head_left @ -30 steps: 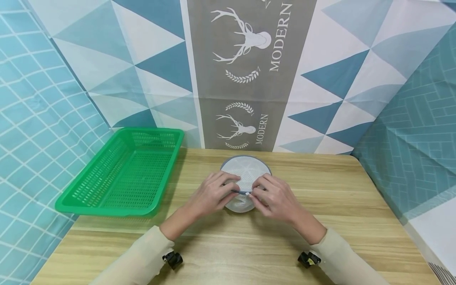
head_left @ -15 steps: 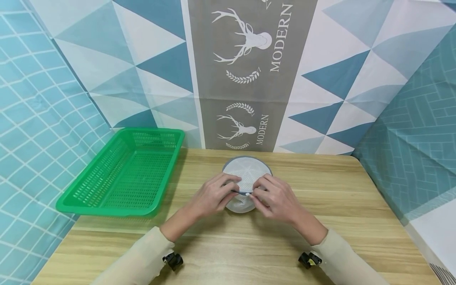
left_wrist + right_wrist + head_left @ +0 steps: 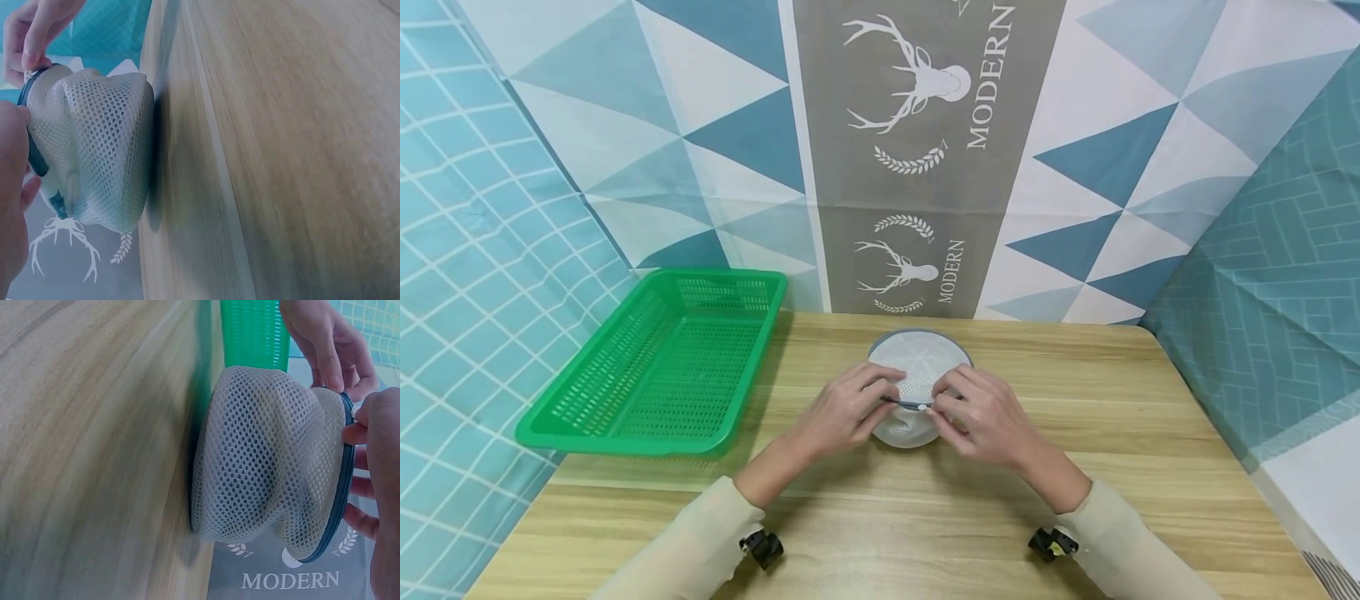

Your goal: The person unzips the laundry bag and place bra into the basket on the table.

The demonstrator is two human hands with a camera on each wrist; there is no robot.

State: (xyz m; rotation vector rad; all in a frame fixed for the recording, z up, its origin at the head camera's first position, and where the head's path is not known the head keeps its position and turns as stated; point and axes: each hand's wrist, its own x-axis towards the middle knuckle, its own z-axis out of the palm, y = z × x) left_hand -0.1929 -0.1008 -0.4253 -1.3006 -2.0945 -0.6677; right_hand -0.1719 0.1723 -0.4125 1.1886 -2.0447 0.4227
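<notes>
A round white mesh laundry bag (image 3: 917, 362) with a dark blue zippered trim (image 3: 340, 494) stands on the table in front of me. Its mesh side (image 3: 106, 144) bulges and creases in the left wrist view. My left hand (image 3: 850, 408) pinches the trim at the front left of the bag's top. At the front right, my right hand (image 3: 988, 417) pinches the trim beside a small white zipper pull (image 3: 922, 407). Only a short stretch of trim shows between the two hands. Whether the zipper is fully closed is hidden by the fingers.
A green perforated plastic basket (image 3: 737, 408) sits at the left of the wooden table (image 3: 910, 525). Patterned wall coverings (image 3: 902, 183) rise behind the table's back edge and on both sides.
The left fingertips have shifted very slightly left along the trim, and the bag has moved a touch right. The right hand stays almost still, keeping its pinch.
</notes>
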